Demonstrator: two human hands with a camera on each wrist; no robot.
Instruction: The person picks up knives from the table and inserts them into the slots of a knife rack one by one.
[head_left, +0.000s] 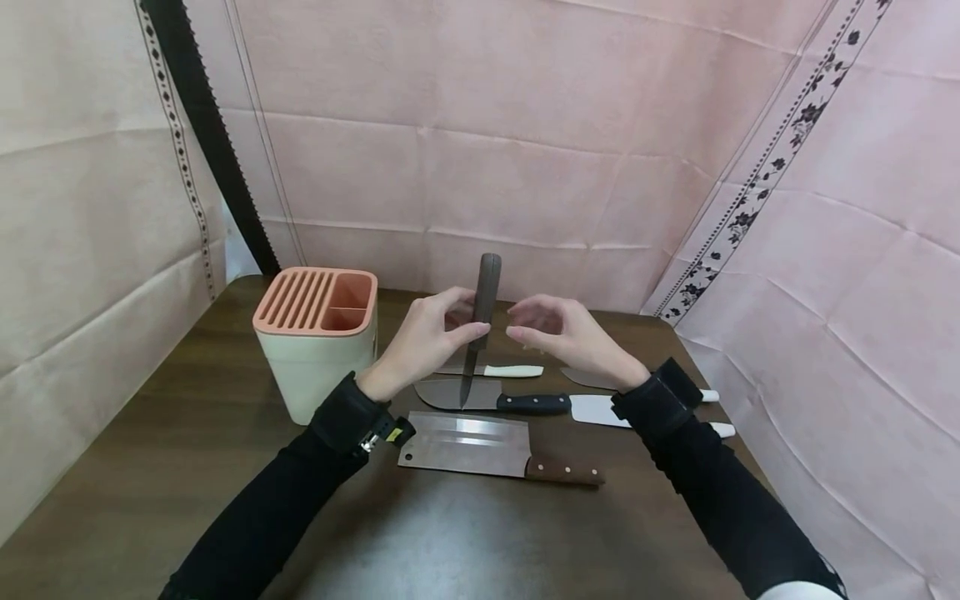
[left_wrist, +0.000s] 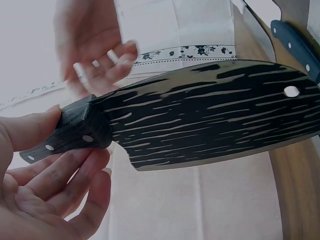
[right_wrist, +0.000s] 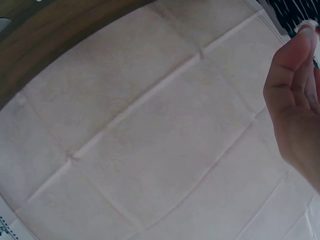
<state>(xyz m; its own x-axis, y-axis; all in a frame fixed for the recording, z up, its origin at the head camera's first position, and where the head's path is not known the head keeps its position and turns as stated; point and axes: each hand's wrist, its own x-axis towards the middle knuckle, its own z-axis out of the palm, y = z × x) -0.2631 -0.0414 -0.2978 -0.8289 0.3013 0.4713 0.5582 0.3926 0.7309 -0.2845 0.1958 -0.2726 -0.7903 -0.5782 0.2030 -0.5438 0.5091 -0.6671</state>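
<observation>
Left hand (head_left: 427, 333) grips the dark handle of a broad knife (left_wrist: 210, 112), thumb on one side, fingers bent on the other. Knife held handle up, blade down (dark streaks, a hole near the tip). Right hand (head_left: 566, 333) just beside it, fingers loosely curved, thumb apart, holding nothing. Below, on the table (head_left: 450, 542): cleaver (head_left: 465, 442), black-handled knife (head_left: 532, 404). Knife block (head_left: 311, 375) stands left of the cleaver.
</observation>
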